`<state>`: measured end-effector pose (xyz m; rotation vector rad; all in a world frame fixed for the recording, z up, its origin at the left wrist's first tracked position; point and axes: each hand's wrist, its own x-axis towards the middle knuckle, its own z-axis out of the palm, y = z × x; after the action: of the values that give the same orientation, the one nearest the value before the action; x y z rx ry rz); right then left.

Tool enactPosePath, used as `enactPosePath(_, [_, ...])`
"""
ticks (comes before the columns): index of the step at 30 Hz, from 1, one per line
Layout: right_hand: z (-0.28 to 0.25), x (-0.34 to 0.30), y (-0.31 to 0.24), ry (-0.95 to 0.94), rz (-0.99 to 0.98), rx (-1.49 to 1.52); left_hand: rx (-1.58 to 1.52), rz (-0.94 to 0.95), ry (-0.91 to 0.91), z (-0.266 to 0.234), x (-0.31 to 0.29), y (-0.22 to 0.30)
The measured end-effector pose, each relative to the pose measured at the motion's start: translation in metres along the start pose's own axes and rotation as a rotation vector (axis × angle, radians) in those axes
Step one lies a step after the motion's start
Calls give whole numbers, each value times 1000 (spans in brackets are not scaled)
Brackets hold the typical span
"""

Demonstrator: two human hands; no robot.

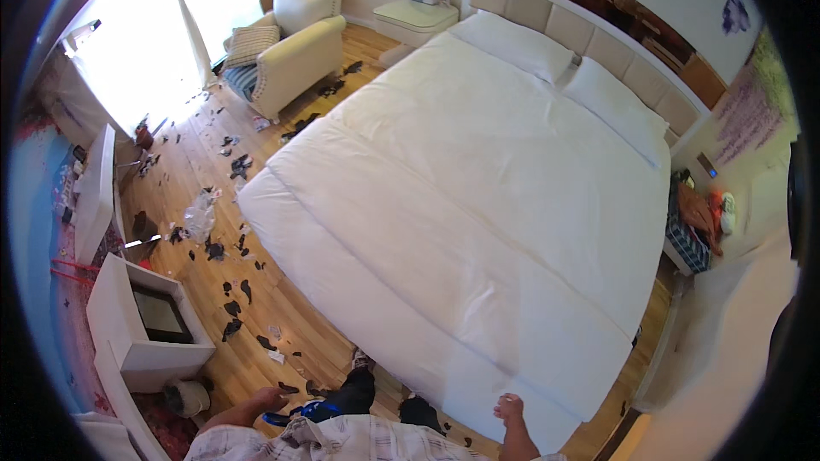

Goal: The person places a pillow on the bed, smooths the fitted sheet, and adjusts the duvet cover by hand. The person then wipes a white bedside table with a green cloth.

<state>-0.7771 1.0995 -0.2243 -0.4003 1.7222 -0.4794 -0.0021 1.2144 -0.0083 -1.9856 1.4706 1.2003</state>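
My right hand [508, 408] is raised over the foot of the bed [444, 230], with its fingers curled in. Whether anything small sits inside them I cannot make out. Low on the left, my left hand [272, 398] hangs above the wooden floor, its fingers too small and dark to read. Beside it a blue loop [276, 419] shows near my dark trousers [352, 394]. A white quilt covers the bed, and two white pillows [512, 47] lie against the padded headboard [568, 26]. My shod foot [362, 360] stands by the bed's edge.
Black scraps [231, 327] and a crumpled clear plastic bag [201, 215] litter the floor. A cream armchair [299, 64], a white nightstand [415, 21], a white cabinet [128, 324] and a waste bin [185, 397] stand around. Right of the bed is a checked basket [686, 239] with clothes.
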Motion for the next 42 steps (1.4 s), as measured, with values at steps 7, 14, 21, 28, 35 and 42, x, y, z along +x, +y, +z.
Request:
enactPosePath(7, [70, 93, -83, -62, -689, -696, -340, -123, 426, -37, 5, -67])
enactPosePath(14, [273, 62, -136, -463, -75, 179, -714, -61, 166, -16, 37, -160])
enactPosePath(21, [473, 27, -204, -383, -476, -795, -997, -201, 308, -55, 77, -275])
enactPosePath(28, [633, -3, -267, -533, -481, -884, -1332, -285, 515, -95, 79, -376])
enactPosePath(35, [701, 32, -297, -548, -357, -990, -1615, -329, 356, -102, 77, -422])
enactPosePath(42, [879, -44, -452, -394, -159, -891, -1582, -480, 285, -171, 81, -411])
